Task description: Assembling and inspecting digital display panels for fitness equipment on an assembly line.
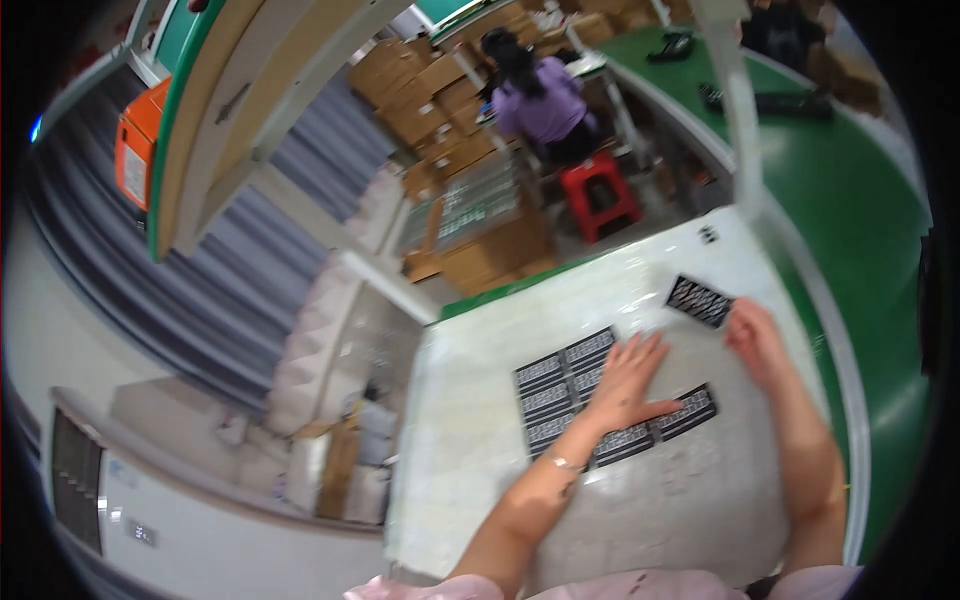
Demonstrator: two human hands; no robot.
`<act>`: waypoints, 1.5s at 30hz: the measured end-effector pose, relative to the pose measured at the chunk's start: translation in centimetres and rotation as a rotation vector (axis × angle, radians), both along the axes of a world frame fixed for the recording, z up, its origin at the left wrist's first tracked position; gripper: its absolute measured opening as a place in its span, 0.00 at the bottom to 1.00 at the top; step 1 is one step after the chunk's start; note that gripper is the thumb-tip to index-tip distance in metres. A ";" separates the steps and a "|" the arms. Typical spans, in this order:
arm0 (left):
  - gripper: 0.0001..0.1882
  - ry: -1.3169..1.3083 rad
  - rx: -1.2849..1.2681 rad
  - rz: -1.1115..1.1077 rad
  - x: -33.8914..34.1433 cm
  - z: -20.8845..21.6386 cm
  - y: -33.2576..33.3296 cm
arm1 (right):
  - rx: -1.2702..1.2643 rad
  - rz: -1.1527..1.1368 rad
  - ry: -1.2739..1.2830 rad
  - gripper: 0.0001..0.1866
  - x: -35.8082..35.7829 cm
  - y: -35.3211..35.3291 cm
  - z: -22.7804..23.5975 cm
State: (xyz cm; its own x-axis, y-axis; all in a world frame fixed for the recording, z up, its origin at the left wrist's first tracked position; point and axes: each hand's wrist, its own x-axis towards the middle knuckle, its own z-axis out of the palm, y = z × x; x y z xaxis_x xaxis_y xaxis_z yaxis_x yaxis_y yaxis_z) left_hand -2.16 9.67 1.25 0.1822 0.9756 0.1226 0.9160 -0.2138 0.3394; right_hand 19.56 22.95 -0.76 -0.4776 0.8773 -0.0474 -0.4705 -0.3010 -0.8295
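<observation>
My left hand [622, 388] lies with fingers spread over several flat black cards [543, 398] with light printed rows, laid out in a block on the white worktable [470, 440]. One more such black card [690, 408] sits by the left thumb, at the block's near right. Farther right, my right hand [755, 342] is closed on the near corner of a black printed card [699, 300], which is tilted against the rows of the others. Whether that card touches the table I cannot tell. The left palm hides part of the block.
A small black-and-white piece [708, 235] lies near the table's far right corner. Green worktop [830, 200] runs along the right. Beyond the far edge stand cardboard boxes [490, 225], a red stool [600, 195] and a seated person in purple [545, 105]. A raised frame [240, 110] crosses the upper left.
</observation>
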 end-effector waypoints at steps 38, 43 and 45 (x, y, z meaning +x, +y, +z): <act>0.48 -0.134 0.149 0.022 -0.9 -1.1 -0.2 | -0.051 0.051 0.153 0.07 -0.2 0.4 -0.5; 0.46 -0.160 0.121 0.045 -1.0 -1.5 -0.8 | -0.110 0.061 0.108 0.04 -1.0 0.1 -0.2; 0.47 -0.172 0.090 0.043 -0.6 -1.8 -0.7 | -0.137 0.041 0.086 0.04 -0.5 -0.2 -0.1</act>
